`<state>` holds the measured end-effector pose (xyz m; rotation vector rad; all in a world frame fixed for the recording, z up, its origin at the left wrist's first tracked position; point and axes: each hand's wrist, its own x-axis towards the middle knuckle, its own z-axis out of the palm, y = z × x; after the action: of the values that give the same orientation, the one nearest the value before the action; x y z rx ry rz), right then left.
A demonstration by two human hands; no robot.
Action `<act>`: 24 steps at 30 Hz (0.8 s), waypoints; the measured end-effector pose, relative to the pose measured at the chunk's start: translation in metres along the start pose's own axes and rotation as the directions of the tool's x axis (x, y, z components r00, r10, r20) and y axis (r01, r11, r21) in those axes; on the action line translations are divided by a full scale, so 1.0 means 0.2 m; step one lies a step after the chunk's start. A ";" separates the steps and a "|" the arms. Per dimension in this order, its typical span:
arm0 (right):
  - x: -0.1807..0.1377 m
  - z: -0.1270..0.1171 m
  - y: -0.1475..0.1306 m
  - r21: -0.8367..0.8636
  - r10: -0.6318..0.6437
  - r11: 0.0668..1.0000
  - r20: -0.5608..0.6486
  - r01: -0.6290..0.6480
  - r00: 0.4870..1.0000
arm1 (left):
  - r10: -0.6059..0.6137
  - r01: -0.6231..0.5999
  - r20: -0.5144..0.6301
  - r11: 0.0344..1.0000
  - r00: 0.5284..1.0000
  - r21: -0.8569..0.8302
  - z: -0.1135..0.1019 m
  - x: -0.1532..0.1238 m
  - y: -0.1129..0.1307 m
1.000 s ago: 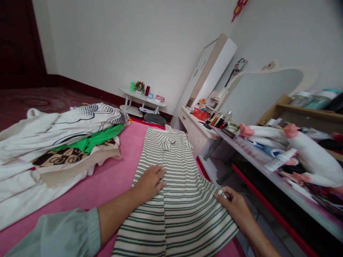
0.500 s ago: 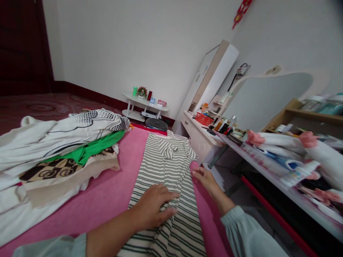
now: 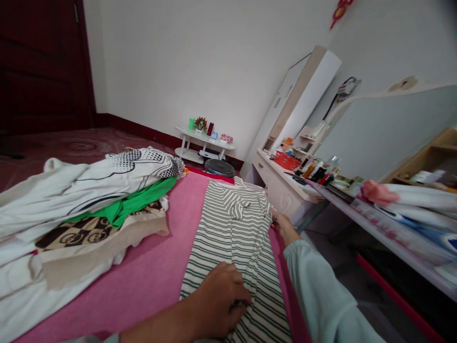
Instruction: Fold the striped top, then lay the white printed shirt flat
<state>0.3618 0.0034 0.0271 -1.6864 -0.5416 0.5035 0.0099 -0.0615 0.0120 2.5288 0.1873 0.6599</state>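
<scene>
A white and dark-green striped shirt lies lengthwise on the pink sheet, with one short sleeve folded over its upper part. My left hand rests on its lower half, fingers curled closed with a bit of the striped cloth pinched between them. At the upper right edge, my right hand has its fingers closed at the sleeve; the fingertips are partly hidden by the cloth.
To the left lies a heap of clothes, white, green and brown-patterned. On the right stand a dressing table with bottles and a red basket, and a cluttered shelf edge. A low white stand is at the back.
My right hand has moved forward to the sleeve edge and closed there. My left hand's fingers have curled from loosely spread to gripping the cloth. The view has turned slightly left.
</scene>
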 end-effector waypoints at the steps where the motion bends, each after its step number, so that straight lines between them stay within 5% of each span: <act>1: 0.00 0.01 -0.01 0.004 -0.037 0.999 -0.016 0.037 0.999 | 0.011 -0.011 -0.003 1.000 1.000 0.007 0.00 0.00 0.00; 7: -0.02 0.16 -0.24 0.012 -0.375 0.927 -0.019 0.375 0.927 | 0.079 -0.084 -0.074 0.994 0.994 -0.069 -0.05 0.03 0.05; 12: -0.14 0.50 -0.41 -0.240 -0.637 0.673 0.294 0.700 0.713 | 0.150 -0.178 -0.173 0.971 0.973 -0.159 -0.11 0.02 0.09; 14: -0.22 0.64 -0.36 -0.359 -0.563 0.598 0.449 0.717 0.694 | 0.178 -0.204 -0.158 0.966 0.971 -0.162 -0.10 0.00 0.09; 17: -0.36 0.80 -0.20 -0.561 -0.286 0.479 0.628 0.676 0.724 | 0.224 -0.236 -0.077 0.950 0.971 -0.206 -0.08 -0.02 0.06; 21: -0.46 0.86 -0.04 -0.653 -0.175 0.302 0.678 0.694 0.714 | 0.288 -0.272 0.032 0.930 0.957 -0.247 -0.05 -0.03 0.02; 24: -0.49 0.83 -0.05 -0.647 -0.124 0.318 0.697 0.693 0.707 | 0.284 -0.266 0.053 0.939 0.957 -0.220 -0.04 -0.03 0.02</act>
<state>0.1841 0.0752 0.0124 -2.2430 -1.9552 0.2483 0.0007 -0.0635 0.0171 2.3902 -0.2599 0.6399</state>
